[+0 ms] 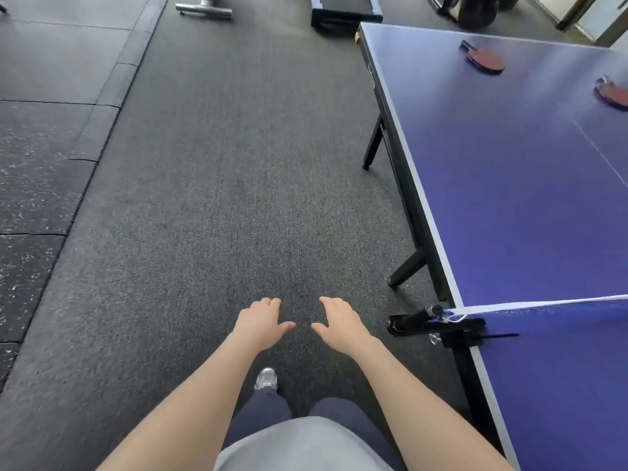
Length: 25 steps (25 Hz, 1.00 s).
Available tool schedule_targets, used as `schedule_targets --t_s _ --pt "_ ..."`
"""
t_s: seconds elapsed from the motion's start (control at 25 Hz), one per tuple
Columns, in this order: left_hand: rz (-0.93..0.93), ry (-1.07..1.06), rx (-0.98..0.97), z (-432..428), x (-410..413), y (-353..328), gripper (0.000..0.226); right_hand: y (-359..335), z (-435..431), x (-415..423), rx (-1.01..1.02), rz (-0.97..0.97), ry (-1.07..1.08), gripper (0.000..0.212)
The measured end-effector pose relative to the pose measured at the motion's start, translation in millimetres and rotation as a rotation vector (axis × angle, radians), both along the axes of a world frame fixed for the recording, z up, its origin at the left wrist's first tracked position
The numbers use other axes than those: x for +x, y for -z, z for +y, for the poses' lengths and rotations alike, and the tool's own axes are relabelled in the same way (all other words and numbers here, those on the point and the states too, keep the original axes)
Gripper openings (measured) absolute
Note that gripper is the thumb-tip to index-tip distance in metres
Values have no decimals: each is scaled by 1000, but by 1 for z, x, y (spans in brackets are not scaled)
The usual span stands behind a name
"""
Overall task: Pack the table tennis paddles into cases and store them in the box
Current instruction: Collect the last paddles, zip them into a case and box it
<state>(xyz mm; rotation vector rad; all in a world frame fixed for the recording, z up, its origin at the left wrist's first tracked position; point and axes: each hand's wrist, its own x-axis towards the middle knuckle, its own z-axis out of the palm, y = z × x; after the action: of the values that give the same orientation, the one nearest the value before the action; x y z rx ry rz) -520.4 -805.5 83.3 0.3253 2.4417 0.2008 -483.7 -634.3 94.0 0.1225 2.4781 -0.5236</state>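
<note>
Two red table tennis paddles lie flat on the blue table [503, 185] at the upper right. One paddle [484, 57] has a dark handle pointing up-left; the other paddle [613, 93] is cut off by the right frame edge. My left hand [261, 322] and my right hand [339, 322] are held out in front of me over the carpet, palms down, fingers relaxed, holding nothing. Both hands are well to the left of the table and far from the paddles. No case or box is in view.
The net post and clamp [438, 326] stick out from the table's left edge near my right hand. Black table legs [373, 144] stand on the grey carpet. A dark low platform [345, 10] and a metal equipment base [204, 8] sit at the far end. Speckled rubber mats [40, 164] lie to the left.
</note>
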Motion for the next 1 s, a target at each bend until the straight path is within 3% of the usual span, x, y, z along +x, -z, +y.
schedule_targets --t_s 0.4,1.0 --pt "15 97 -32 -6 -175 -2 70 -6 14 -169 -21 26 94 64" --pt "32 166 -70 103 -485 -17 66 0 139 -453 31 -21 132 64"
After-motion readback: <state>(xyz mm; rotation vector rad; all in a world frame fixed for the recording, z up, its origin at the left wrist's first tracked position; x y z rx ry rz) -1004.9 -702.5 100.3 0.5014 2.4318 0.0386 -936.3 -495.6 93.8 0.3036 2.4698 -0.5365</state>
